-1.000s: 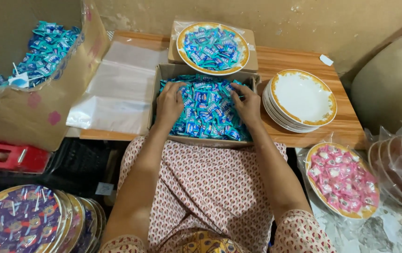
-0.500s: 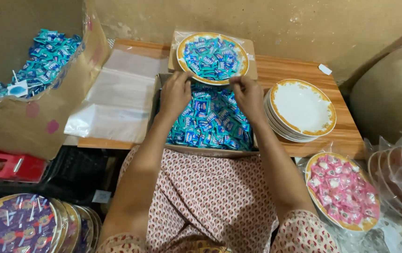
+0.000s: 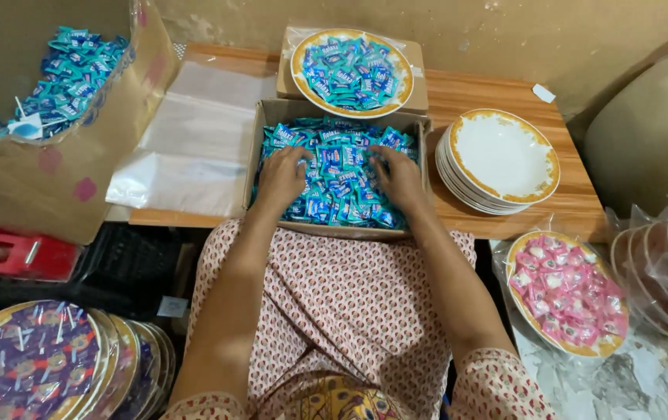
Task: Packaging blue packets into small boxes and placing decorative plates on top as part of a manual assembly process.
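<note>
Seated at a low wooden table, a person sinks both hands into an open cardboard box heaped with blue-wrapped candies. The left hand lies palm down on the near left of the heap, fingers loosely spread and curling into the wrappers; the right hand mirrors it on the right side, fingers splayed and partly buried. Whether either hand has closed on any candies cannot be told from this angle, since the fingertips are hidden among the wrappers. The box sits at the table's front edge, just above the person's patterned lap. Just behind it, a gold-rimmed plate already piled with the same blue candies rests on a flat carton, and a stack of empty white plates stands just right of the box. Clear plastic sheets lie to its left, beside a large bag of more blue candies. Wrapped plates of pink sweets lie at lower right. The step in hand appears to be gathering a portion from the box; the next move would call for both hands to cup together under a load and lift it clear without spilling toward a plate.
</note>
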